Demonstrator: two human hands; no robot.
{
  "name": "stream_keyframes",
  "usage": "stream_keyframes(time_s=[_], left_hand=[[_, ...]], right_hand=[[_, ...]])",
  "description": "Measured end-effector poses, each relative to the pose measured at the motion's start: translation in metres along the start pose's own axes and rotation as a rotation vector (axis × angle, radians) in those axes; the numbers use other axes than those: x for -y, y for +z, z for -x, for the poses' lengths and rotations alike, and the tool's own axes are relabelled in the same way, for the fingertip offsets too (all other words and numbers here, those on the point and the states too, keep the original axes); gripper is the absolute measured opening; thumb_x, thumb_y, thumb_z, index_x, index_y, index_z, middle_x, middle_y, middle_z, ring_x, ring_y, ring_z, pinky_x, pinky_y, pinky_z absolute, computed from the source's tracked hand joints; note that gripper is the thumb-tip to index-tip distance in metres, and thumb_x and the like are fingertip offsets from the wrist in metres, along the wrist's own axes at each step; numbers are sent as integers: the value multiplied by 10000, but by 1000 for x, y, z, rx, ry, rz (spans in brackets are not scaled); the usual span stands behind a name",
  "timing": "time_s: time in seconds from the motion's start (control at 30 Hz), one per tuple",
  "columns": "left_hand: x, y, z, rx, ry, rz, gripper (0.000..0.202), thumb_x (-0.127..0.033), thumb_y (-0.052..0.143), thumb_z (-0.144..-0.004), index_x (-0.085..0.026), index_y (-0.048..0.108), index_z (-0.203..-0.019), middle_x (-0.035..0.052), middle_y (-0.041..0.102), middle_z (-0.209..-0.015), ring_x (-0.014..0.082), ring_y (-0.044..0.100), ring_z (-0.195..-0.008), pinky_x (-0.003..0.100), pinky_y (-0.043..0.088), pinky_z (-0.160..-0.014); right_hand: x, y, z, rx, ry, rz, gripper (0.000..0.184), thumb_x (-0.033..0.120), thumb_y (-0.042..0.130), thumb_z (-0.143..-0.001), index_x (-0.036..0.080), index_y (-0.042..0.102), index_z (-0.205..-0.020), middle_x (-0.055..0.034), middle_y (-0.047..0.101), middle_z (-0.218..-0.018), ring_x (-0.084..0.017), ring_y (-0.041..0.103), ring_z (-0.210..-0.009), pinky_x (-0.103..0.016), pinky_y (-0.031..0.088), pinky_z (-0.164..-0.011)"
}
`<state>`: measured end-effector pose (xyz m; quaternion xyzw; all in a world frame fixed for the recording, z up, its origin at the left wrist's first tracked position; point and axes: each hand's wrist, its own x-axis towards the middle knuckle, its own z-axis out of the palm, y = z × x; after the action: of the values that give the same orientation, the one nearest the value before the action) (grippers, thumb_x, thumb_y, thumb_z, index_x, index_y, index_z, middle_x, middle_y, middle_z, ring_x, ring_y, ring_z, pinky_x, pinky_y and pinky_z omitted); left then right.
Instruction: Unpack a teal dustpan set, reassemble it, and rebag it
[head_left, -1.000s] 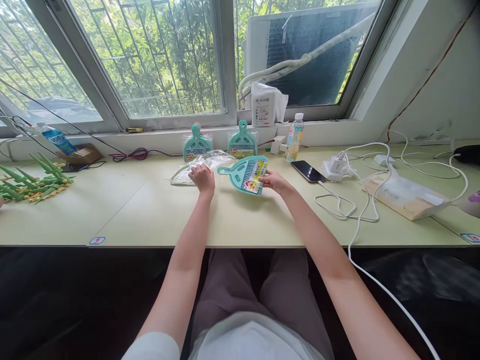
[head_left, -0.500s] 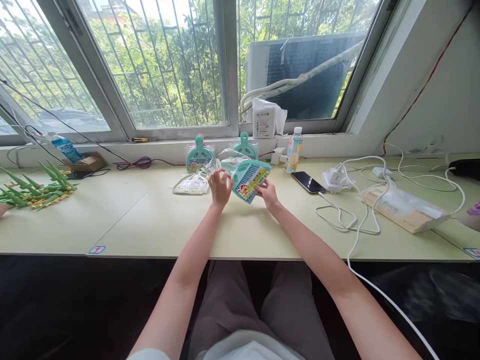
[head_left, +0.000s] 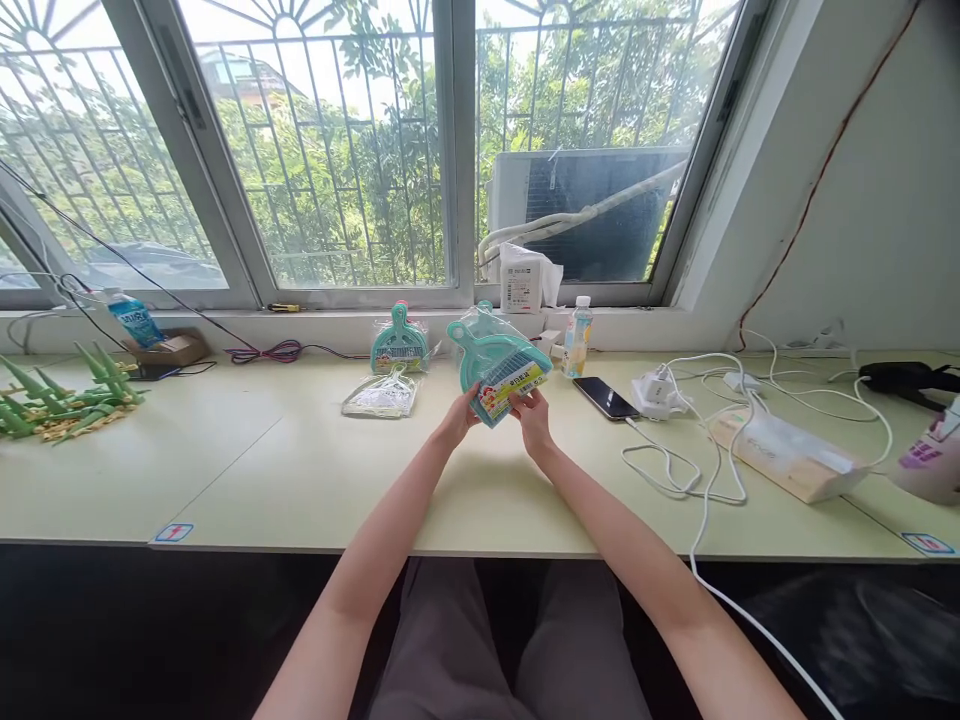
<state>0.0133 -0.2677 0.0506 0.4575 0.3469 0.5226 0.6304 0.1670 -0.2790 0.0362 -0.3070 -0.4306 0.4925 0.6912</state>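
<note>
The yellow-green card label (head_left: 511, 392) on the dustpan (head_left: 477, 350) shows print too small to read.

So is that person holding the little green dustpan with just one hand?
No, the left hand and the right hand are both gripping the green dustpan, one at each side.

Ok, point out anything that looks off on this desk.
The plastic bottle with a blue label at the far left sits tilted, not upright like the bottle by the window. A white cable also hangs over the desk's front edge.
</note>
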Motion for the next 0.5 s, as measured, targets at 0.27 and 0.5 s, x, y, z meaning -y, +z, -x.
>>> stream_keyframes(time_s=[0.27,0.5], left_hand=[[0,1,6,81,205,108,485,-493,682,-794,-191,626,-1170,86,690,-1180,263,609,-1165,414,460,-1031],[11,11,8,170,131,8,566,-301,854,-631,-168,628,-1133,116,678,-1186,266,635,-1102,425,458,-1011]], right_hand=[[-2,-1,0,49,57,-37,425,288,792,-639,218,579,-1000,-41,716,-996,-191,685,-944,-349,586,-836],[-2,0,-5,-57,17,-28,435,289,769,-626,210,562,-1001,-36,716,-939,-186,695,-884,-342,579,-808]])
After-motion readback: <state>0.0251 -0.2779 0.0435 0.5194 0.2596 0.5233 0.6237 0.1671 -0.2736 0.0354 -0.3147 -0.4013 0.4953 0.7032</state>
